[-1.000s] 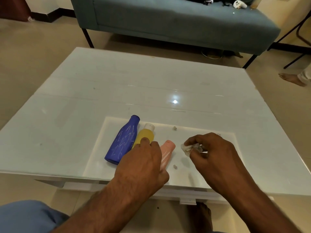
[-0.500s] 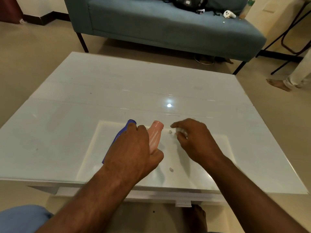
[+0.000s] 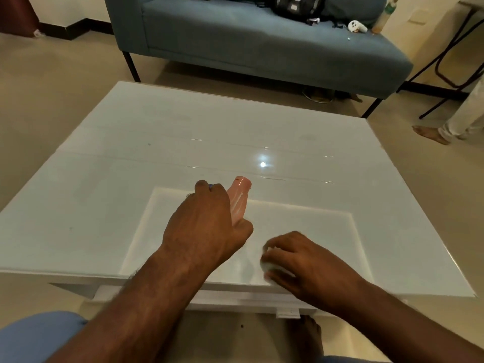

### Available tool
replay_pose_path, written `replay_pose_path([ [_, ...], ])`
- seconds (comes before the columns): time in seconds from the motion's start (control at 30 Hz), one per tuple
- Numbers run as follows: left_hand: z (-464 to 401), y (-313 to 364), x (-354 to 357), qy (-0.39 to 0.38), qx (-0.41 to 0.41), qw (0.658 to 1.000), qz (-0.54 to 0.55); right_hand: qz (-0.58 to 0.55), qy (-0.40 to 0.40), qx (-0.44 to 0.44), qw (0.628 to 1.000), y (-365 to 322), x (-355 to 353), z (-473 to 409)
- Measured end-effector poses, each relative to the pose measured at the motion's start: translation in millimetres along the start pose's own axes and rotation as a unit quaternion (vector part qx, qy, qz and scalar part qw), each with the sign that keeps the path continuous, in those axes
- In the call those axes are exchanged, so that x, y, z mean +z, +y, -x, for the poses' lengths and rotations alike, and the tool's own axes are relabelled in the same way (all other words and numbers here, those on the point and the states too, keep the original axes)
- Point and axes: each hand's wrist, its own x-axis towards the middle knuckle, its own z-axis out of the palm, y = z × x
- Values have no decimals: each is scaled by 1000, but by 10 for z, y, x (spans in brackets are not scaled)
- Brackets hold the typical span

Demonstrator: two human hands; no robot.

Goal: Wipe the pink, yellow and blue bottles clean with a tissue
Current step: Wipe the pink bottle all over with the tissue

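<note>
Two hands are seen above one white table [image 3: 146,163]: the left hand [image 3: 207,229] and the right hand [image 3: 303,260]. One pink bottle [image 3: 239,196] is seen, and a sliver of one blue bottle [image 3: 210,186] is glimpsed past the left fingers. One tissue [image 3: 265,265] is counted. One sofa [image 3: 262,45] is seen behind, with one black bag [image 3: 296,6] on it.

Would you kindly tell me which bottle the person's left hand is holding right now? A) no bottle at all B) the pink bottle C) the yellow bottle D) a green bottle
B: the left hand has its grip around the pink bottle, whose top sticks out beyond the fingers, while the right hand holds the tissue.
</note>
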Motion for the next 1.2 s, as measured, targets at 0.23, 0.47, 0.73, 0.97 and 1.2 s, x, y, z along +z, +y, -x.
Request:
replay_pose_path([
  [0.23,37,32,-14,-20,-5,1000,5,18,36,29,999,664,-100,603],
  [0.47,95,92,47,-52,7,999,-9,-88,193,114,971,494,-362,421],
  [0.73,162,209,180,-99,-13,989,108,-244,353,121,895,-227,-453,-51],
  [0.97,232,230,335,-128,-84,940,305,-274,341,88,895,-142,-366,-193],
  [1.2,179,334,377,-140,-95,860,482,-220,359,81,903,-150,-346,-119],
])
